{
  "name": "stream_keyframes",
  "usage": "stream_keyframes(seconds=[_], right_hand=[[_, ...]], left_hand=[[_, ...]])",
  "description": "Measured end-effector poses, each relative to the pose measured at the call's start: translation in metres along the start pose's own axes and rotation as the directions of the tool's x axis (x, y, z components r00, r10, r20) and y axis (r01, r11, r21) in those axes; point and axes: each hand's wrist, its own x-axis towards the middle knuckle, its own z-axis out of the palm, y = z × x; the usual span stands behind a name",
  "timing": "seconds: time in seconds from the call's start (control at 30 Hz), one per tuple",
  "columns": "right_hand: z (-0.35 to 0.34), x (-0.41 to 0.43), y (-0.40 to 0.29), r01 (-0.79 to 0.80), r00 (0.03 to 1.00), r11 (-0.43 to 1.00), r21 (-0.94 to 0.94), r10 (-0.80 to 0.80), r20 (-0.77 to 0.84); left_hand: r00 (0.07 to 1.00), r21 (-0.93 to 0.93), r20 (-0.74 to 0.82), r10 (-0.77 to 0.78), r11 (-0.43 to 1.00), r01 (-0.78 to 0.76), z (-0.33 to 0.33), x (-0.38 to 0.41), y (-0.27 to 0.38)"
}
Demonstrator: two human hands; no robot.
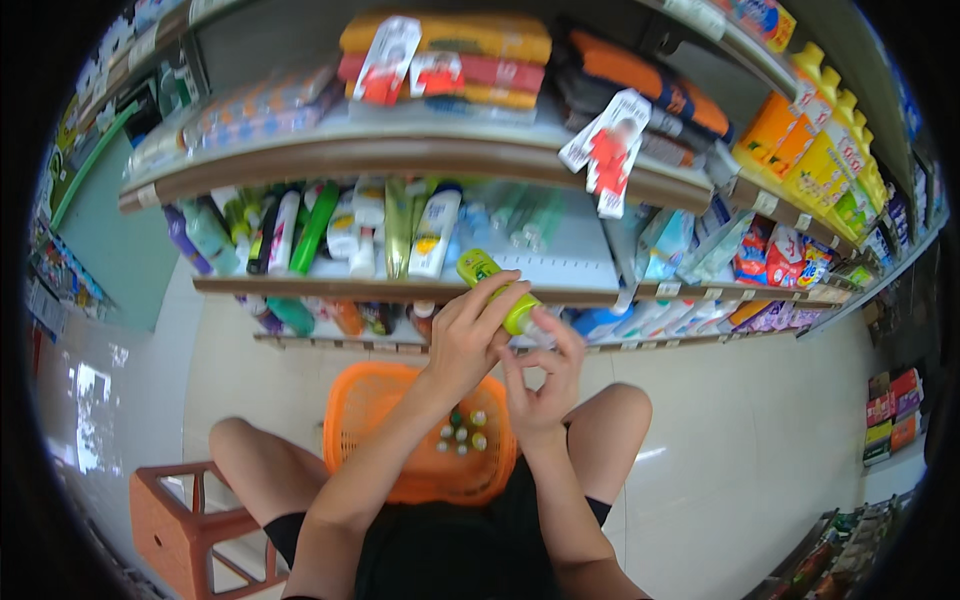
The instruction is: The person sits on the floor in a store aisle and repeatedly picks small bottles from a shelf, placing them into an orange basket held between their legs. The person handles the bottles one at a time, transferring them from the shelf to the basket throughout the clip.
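Note:
My left hand (469,334) is closed around a lime-green plastic bottle (519,313), which is tilted in front of the middle shelf. At the bottle's clear lower-right end is my right hand (544,375), its fingers curled and touching that end; whether it grips it is hard to see. Below my forearms an orange plastic basket (341,427) stands between my knees, with several small round-capped bottles (461,433) in it. Behind the bottle, the middle shelf (566,274) holds a row of bottles and tubes, among them a white tube (435,232) and a bright green bottle (315,229).
Folded towels (450,37) with hanging tags lie on the upper shelf. Its brown edge (420,154) juts out above the bottles. Yellow and orange jugs (810,142) stand at the right. A reddish-brown plastic stool (176,525) is beside my left knee. Stacked boxes (892,412) are far right.

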Motion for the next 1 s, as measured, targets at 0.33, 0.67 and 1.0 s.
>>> stream_keyframes(seconds=[0.33, 0.67, 1.0], right_hand=[[-0.033, -0.041, -0.018, -0.264, 0.857, 0.964, 0.035, 0.217, 0.467], [-0.02, -0.151, 0.019, -0.325, 0.26, 0.899, -0.294, 0.384, 0.886], [-0.004, -0.241, 0.047, -0.068, 0.137, 0.892, -0.447, 0.452, 0.882]], left_hand=[[0.92, 0.099, 0.206, -0.333, 0.943, 0.319, -0.038, -0.123, 0.034], [0.634, 0.147, 0.537, -0.556, 0.802, 0.579, -0.013, -0.272, 0.006], [0.449, 0.176, 0.72, -0.529, 0.765, 0.619, 0.022, -0.335, -0.017]])
